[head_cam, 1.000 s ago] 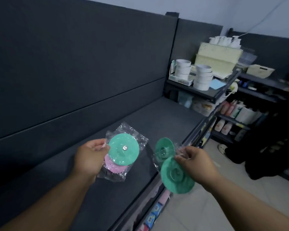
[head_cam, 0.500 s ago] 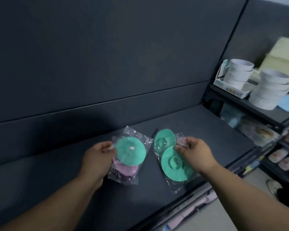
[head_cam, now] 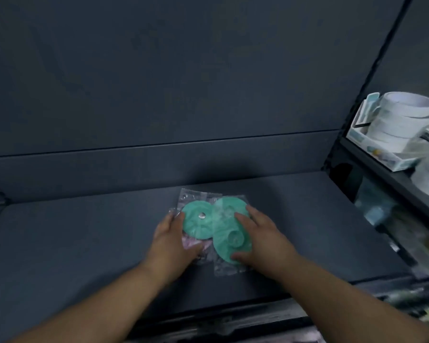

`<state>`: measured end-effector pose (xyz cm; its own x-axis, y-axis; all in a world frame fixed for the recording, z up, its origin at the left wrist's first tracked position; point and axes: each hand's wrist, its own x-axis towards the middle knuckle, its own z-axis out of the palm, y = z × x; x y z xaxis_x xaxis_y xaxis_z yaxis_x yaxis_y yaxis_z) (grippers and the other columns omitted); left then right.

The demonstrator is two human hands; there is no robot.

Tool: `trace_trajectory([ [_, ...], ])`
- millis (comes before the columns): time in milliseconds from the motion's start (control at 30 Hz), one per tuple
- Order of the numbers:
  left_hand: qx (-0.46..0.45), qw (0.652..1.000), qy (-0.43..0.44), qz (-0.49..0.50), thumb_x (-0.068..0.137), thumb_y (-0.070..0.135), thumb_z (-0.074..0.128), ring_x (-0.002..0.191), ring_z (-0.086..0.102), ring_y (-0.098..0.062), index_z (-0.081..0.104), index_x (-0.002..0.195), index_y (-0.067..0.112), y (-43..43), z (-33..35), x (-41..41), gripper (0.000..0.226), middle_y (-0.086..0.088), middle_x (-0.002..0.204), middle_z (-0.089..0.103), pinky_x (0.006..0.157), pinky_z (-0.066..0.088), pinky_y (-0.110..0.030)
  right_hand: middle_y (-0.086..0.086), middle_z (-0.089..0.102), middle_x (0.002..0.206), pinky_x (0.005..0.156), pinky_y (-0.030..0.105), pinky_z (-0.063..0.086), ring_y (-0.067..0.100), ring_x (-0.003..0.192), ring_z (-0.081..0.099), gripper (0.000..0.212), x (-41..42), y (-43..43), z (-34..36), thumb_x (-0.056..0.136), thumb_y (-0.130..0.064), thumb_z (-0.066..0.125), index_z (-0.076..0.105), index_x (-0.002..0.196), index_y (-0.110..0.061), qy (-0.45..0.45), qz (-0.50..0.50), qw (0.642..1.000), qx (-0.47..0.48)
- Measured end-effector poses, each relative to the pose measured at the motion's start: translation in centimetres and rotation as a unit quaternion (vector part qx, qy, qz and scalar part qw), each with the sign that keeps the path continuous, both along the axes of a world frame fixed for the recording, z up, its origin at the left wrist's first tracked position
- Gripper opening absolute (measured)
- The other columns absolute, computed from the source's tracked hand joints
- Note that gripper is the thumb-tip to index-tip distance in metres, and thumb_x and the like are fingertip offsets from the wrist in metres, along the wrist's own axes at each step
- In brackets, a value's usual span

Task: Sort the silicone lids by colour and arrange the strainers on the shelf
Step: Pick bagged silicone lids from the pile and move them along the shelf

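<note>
Two clear packets of silicone lids lie side by side on the dark grey shelf (head_cam: 84, 243). The left packet holds a green lid (head_cam: 199, 222) with a pink lid (head_cam: 192, 243) under it. My left hand (head_cam: 174, 241) rests flat on its left side, fingers and thumb on top of the plastic. The right packet holds two green lids, one farther back (head_cam: 227, 209) and one nearer (head_cam: 229, 242). My right hand (head_cam: 260, 240) lies on that packet with straight fingers, thumb on the nearer lid's rim. The right packet overlaps the left one slightly. No strainers are in view.
A dark back panel (head_cam: 183, 95) rises behind the shelf. At the right, a lower shelf (head_cam: 391, 179) carries stacked white rolls (head_cam: 404, 117) in a small box and blurred goods below. The shelf's front edge (head_cam: 233, 315) runs along the bottom.
Both hands have carried their packets forward and down from in the air onto the shelf. The packets now lie flat and overlap, and the fingers lie on top instead of pinching the edges.
</note>
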<state>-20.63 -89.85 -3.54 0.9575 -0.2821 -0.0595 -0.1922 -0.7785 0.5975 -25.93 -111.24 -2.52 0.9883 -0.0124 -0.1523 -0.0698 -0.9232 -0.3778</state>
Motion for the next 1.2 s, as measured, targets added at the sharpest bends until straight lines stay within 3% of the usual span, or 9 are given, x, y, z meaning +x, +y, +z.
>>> trace_trajectory([
  [100, 0.029, 0.999, -0.041, 0.020, 0.082, 0.045, 0.067, 0.145, 0.009, -0.021, 0.022, 0.149, 0.022, 1.6, 0.5, 0.0, 0.084, -0.006, 0.157, 0.016, 0.115, 0.010, -0.024, 0.001, 0.002, 0.160, 0.119, 0.032, 0.012, 0.024, 0.146, 0.007, 0.079, 1.0, 0.7, 0.6, 0.085, -0.044, 0.061, 0.017, 0.150, -0.030, -0.057, -0.004, 0.997, -0.059],
  [333, 0.165, 0.983, -0.047, 0.058, 0.085, 0.065, 0.049, 0.144, 0.014, -0.020, 0.019, 0.150, 0.021, 11.0, 0.8, -3.5, 0.084, -0.001, 0.157, 0.016, 0.118, 0.012, -0.027, -0.004, 0.043, 0.143, 0.107, 0.030, 0.034, 0.020, 0.128, 0.043, 0.052, -0.6, 8.6, 2.8, 0.086, -0.041, 0.057, 0.048, 0.135, -0.028, -0.116, 0.092, 0.989, -0.028],
  [467, 0.195, 0.975, -0.040, 0.097, 0.085, 0.063, 0.050, 0.141, 0.024, -0.018, 0.026, 0.148, 0.023, 18.9, 0.9, -7.0, 0.078, 0.003, 0.155, 0.023, 0.116, 0.021, -0.028, -0.008, 0.043, 0.140, 0.101, 0.026, 0.039, 0.013, 0.125, 0.045, 0.053, -1.8, 16.0, 3.6, 0.087, -0.049, 0.055, 0.043, 0.137, -0.032, -0.076, 0.172, 0.982, -0.025],
  [733, 0.253, 0.940, -0.033, 0.228, 0.081, 0.059, 0.058, 0.133, 0.040, -0.021, 0.040, 0.142, 0.024, 40.1, 2.3, -17.8, 0.073, -0.001, 0.148, 0.038, 0.109, 0.032, -0.031, -0.006, 0.035, 0.147, 0.107, 0.031, 0.036, 0.016, 0.131, 0.038, 0.061, -6.0, 36.1, 4.2, 0.091, -0.055, 0.048, 0.032, 0.144, -0.029, -0.015, 0.278, 0.960, -0.028],
  [967, 0.280, 0.895, 0.023, 0.345, 0.082, 0.061, 0.055, 0.135, 0.037, -0.020, 0.037, 0.141, 0.027, 58.9, 3.2, -27.6, 0.071, 0.000, 0.151, 0.031, 0.110, 0.033, -0.032, -0.005, 0.041, 0.142, 0.101, 0.033, 0.042, 0.016, 0.125, 0.045, 0.057, -9.3, 55.7, 4.5, 0.087, -0.057, 0.052, 0.042, 0.137, -0.030, -0.011, 0.343, 0.939, -0.007],
  [1033, 0.278, 0.883, 0.046, 0.376, 0.083, 0.062, 0.053, 0.135, 0.037, -0.020, 0.034, 0.142, 0.028, 62.6, 2.9, -29.9, 0.071, 0.000, 0.153, 0.028, 0.110, 0.033, -0.031, -0.003, 0.047, 0.135, 0.098, 0.034, 0.044, 0.017, 0.119, 0.049, 0.048, -10.0, 59.9, 4.7, 0.088, -0.054, 0.053, 0.049, 0.128, -0.028, -0.010, 0.366, 0.930, -0.010],
  [1200, 0.258, 0.860, 0.098, 0.429, 0.084, 0.059, 0.053, 0.133, 0.039, -0.017, 0.035, 0.142, 0.027, 69.3, 1.4, -33.9, 0.068, 0.001, 0.149, 0.033, 0.108, 0.035, -0.029, 0.000, 0.050, 0.132, 0.095, 0.035, 0.045, 0.020, 0.117, 0.052, 0.045, -9.7, 68.3, 4.5, 0.088, -0.049, 0.055, 0.051, 0.126, -0.026, -0.005, 0.406, 0.914, -0.004],
])
